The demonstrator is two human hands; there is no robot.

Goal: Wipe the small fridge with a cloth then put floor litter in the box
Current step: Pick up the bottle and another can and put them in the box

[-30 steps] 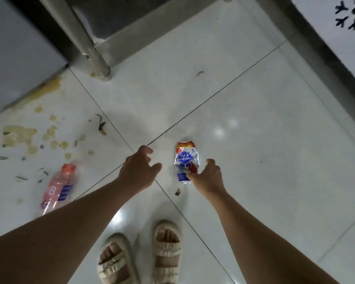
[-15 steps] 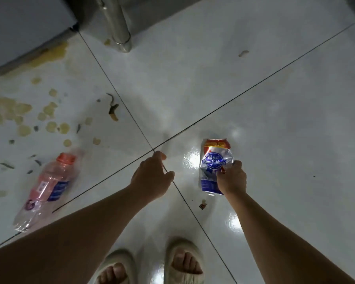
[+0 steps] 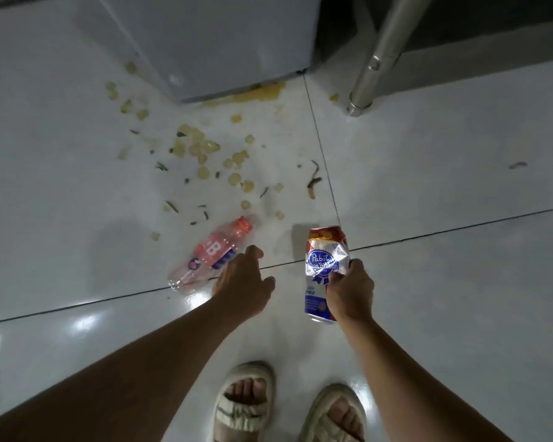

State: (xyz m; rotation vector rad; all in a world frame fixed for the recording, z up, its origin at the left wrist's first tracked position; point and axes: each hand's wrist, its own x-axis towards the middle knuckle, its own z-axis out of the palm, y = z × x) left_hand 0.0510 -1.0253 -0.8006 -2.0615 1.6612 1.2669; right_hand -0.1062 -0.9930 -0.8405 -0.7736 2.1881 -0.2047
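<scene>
My right hand [image 3: 350,290] grips a crushed beer can [image 3: 323,266], white, blue and red, held above the white tile floor. A clear plastic bottle [image 3: 209,255] with a pink label and an orange cap lies on its side on the floor to the left. My left hand [image 3: 241,280] hovers right beside the bottle's lower end with fingers apart and nothing in it. The grey small fridge [image 3: 211,43] stands at the top of the view. No cloth and no box are in view.
Yellowish spill spots and dark scraps [image 3: 205,154] are scattered on the tiles in front of the fridge. A metal table leg [image 3: 377,59] stands at the upper right. My sandalled feet [image 3: 288,406] are at the bottom.
My right hand closed on the can and lifted it off the floor. The view swung left toward the fridge, and my left hand moved over to the plastic bottle.
</scene>
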